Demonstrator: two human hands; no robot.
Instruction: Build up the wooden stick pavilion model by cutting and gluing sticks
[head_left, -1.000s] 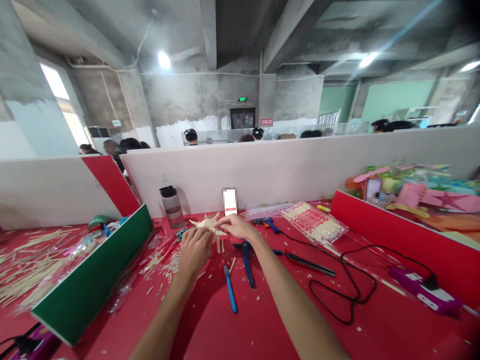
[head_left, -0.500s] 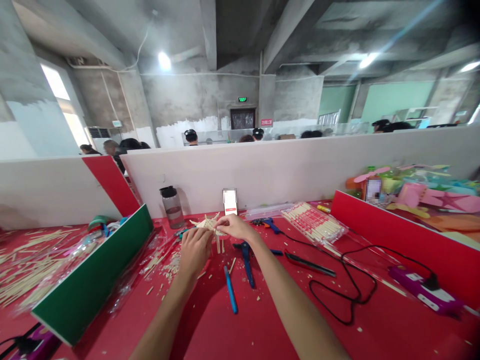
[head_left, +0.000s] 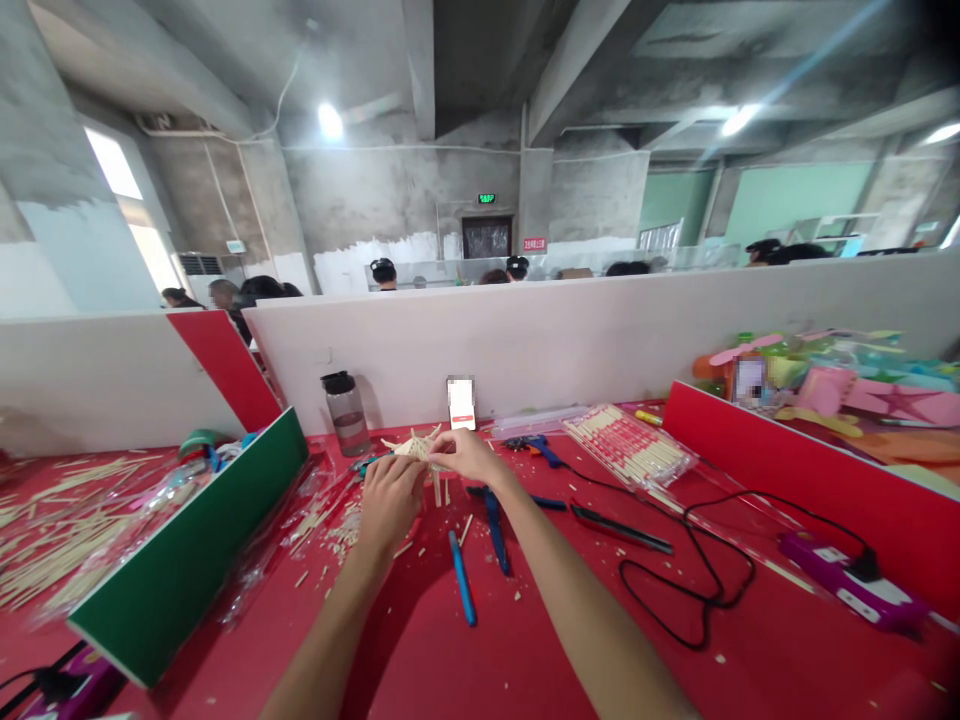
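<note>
Head view: pale stick model [head_left: 411,446] sits mid-table, just past the fingers of both hands, in front of the propped phone [head_left: 462,404]. Top part spreads wide, left to right, stick ends poking out at the upper left and upper right; a couple of leg sticks run down roughly upright, on the near side. No single long axis readable, hands cover too much. Left hand [head_left: 392,495] lies over the near left side, fingers curled and closed on the model. Right hand [head_left: 466,455] comes in from the right, thumb and fingertips pinched together on the model's right side; any separate small piece between them is too small to tell. Neither hand clearly nearer, both touch; fingertips almost meet at the middle. Whether the legs rest on the red table [head_left: 420,660]: cannot tell. Containers: lidded bottle [head_left: 346,418] upright, back left, partly filled with liquid; clear plastic pack [head_left: 628,446], back right, lying flat, full of pale sticks in rows. Near the model: scraps [head_left: 346,528] to the left, blue pen [head_left: 462,580] on the near side, blue hand tool [head_left: 495,532] partly behind the right forearm, glue gun [head_left: 541,450] beyond the right wrist. Further right, black cutter [head_left: 621,528], then purple power strip [head_left: 851,582] with cable plugged in.
</note>
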